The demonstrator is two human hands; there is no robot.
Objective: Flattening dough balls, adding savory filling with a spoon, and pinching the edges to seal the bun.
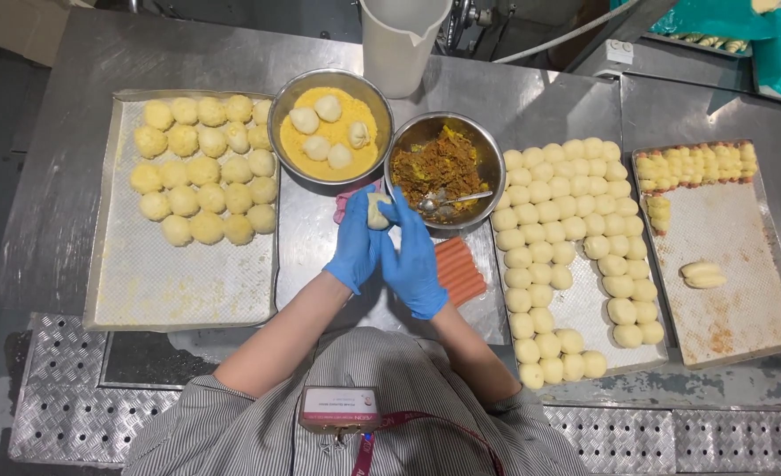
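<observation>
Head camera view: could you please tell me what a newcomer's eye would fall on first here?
First, the two blue-gloved hands at centre, left hand and right hand, pressed around a pale dough ball. Just beyond them stand a bowl of yellow crumbs holding a few dough balls and a bowl of brown filling with a spoon. Crumbed balls fill the left tray; plain ones cover the tray on the right.

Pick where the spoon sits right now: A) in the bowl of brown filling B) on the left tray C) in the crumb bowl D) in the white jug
A: the spoon lies in the filling bowl, its head in the brown mix and its handle toward the right rim; the crumb bowl holds only dough balls.
</observation>
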